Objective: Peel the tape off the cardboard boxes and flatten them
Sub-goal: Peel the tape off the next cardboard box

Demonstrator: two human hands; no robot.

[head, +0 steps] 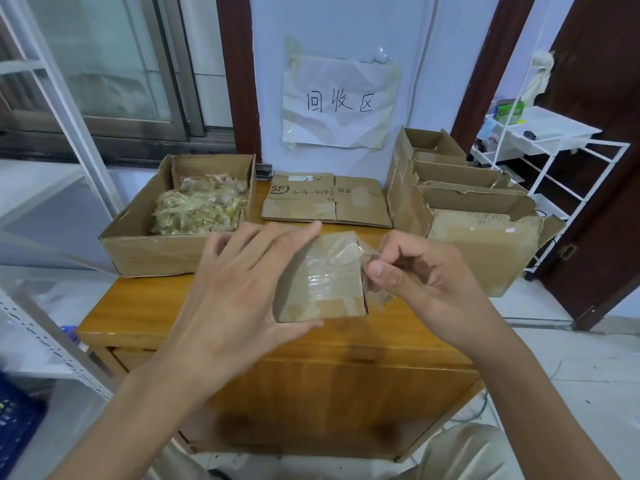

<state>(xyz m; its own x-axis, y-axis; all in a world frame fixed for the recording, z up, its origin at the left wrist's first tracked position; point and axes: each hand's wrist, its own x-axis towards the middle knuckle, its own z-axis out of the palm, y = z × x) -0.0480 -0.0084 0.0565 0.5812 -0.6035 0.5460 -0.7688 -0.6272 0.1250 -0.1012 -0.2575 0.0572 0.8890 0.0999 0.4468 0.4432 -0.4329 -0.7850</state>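
Evidently light and stiff, the small cardboard box (323, 282) sits mid-frame above the desk (166, 306), gripped by the left hand (235, 289); the right hand (415, 271) pinches thin, clingy tape (346, 252) at its loose edge.

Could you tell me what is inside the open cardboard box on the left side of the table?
The open box holds a heap of crumpled, yellowish peeled tape filling its far half. The near wall hides the box's floor in front of the heap, so anything lying there cannot be seen.
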